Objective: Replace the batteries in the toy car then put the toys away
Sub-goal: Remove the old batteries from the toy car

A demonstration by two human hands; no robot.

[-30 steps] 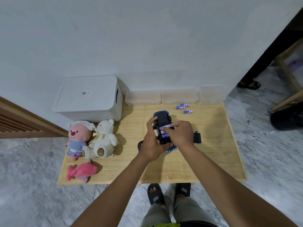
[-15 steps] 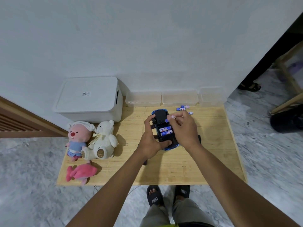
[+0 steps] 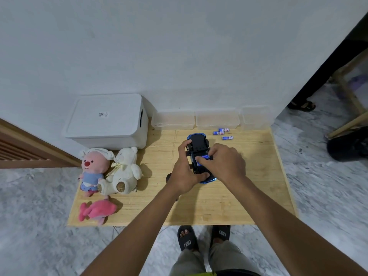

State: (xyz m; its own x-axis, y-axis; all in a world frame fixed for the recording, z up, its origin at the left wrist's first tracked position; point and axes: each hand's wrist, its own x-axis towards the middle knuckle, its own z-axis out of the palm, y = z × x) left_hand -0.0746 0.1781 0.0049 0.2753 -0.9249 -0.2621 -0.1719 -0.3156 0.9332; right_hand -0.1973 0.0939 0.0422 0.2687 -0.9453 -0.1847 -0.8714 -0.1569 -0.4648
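**Battery going into the upturned toy car**

A blue toy car (image 3: pixel 197 142) lies upside down, black underside up, near the middle of a light wooden table (image 3: pixel 219 206). The left hand (image 3: pixel 184 172) grips the car's left side, fingers curled around it. The right hand (image 3: pixel 225 164) has bent fingertips closed on a blue battery (image 3: pixel 204 156) in the open compartment. Half a second ago this hand was raised over the car's far end. It is now down at the compartment, so the battery seems to be getting seated and the swap looks well underway.

Three loose batteries (image 3: pixel 218 133) lie just beyond the car, in front of a row of clear plastic containers (image 3: pixel 173 120) against the wall. At the table's left edge, untouched, are a pink plush animal (image 3: pixel 93 168), a white teddy bear (image 3: pixel 124 170) and a pink plush fish (image 3: pixel 97 210). A white lidded storage box (image 3: pixel 107 118) sits behind them.
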